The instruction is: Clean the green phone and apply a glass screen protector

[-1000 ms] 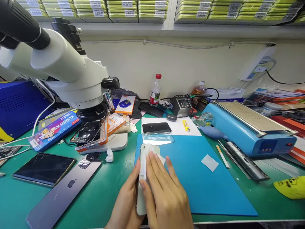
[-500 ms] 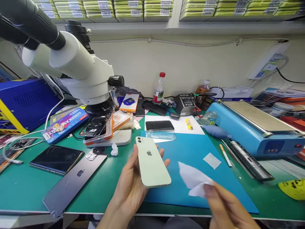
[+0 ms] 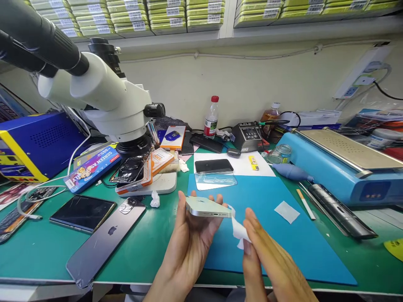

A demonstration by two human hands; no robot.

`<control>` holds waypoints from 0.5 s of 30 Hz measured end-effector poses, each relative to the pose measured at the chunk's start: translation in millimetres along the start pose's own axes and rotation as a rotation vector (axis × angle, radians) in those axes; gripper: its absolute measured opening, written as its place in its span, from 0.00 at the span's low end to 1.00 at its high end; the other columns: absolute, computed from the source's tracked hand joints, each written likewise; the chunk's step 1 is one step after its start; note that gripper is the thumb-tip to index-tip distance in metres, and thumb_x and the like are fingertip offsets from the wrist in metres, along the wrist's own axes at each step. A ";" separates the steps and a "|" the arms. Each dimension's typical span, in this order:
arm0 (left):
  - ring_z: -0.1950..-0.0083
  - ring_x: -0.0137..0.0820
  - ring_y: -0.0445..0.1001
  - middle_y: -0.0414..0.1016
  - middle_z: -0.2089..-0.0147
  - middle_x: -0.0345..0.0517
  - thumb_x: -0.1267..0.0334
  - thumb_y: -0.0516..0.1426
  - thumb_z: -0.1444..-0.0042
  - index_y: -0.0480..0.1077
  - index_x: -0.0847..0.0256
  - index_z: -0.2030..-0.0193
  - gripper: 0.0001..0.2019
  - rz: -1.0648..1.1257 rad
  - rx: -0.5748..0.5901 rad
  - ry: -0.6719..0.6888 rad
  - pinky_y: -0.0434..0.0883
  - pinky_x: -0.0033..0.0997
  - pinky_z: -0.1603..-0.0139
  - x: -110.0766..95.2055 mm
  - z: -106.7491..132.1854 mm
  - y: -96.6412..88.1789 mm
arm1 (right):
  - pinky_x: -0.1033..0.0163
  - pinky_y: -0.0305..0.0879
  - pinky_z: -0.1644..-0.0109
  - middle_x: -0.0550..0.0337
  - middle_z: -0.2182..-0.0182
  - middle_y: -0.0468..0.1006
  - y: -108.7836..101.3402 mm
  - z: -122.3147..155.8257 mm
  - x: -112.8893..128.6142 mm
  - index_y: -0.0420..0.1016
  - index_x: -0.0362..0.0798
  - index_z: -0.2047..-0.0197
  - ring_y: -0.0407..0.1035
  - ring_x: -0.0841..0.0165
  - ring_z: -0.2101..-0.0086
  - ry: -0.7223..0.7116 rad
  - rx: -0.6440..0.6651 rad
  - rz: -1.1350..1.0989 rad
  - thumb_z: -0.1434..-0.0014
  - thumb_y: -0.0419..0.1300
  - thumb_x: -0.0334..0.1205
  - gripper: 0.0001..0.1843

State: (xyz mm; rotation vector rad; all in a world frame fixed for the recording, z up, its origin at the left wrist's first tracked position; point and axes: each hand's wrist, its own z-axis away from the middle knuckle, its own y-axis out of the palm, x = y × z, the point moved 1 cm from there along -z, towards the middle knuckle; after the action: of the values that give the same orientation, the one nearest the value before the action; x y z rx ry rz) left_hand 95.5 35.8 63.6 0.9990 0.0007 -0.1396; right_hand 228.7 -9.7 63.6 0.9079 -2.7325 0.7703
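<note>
My left hand (image 3: 189,239) grips a pale green phone (image 3: 206,206), held nearly flat above the blue mat (image 3: 277,247) with its bottom edge and port facing me. My right hand (image 3: 267,260) pinches a small white wipe (image 3: 238,228) and holds it against the phone's near right corner. Both hands hover over the front of the green bench (image 3: 37,247).
A white microscope (image 3: 94,92) looms at the left over its base (image 3: 160,184) piled with phone parts. A grey tablet (image 3: 103,241) and a dark phone (image 3: 82,212) lie at the left. A blue heating machine (image 3: 343,167), a black phone (image 3: 213,165) and a white square (image 3: 286,212) sit beyond.
One second ago my right hand rubbed the wipe on the phone's back. It then pulled away to the right, the phone tilted flat, and the wipe now meets its near corner.
</note>
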 end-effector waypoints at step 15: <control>0.46 0.44 0.88 0.85 0.48 0.57 0.48 0.58 0.25 0.76 0.58 0.46 0.16 -0.007 -0.016 -0.059 0.83 0.48 0.39 12.2 -3.5 -10.4 | 0.51 0.60 0.22 0.44 0.32 0.73 3.7 -5.6 -9.1 0.70 0.33 0.30 0.68 0.58 0.31 -0.486 0.207 0.130 0.26 0.50 0.25 0.25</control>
State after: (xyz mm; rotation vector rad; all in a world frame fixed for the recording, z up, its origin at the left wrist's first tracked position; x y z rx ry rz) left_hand 106.6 31.8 52.3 0.9786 -0.0481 -0.1753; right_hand 233.8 0.4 64.1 1.0895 -3.2027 0.9819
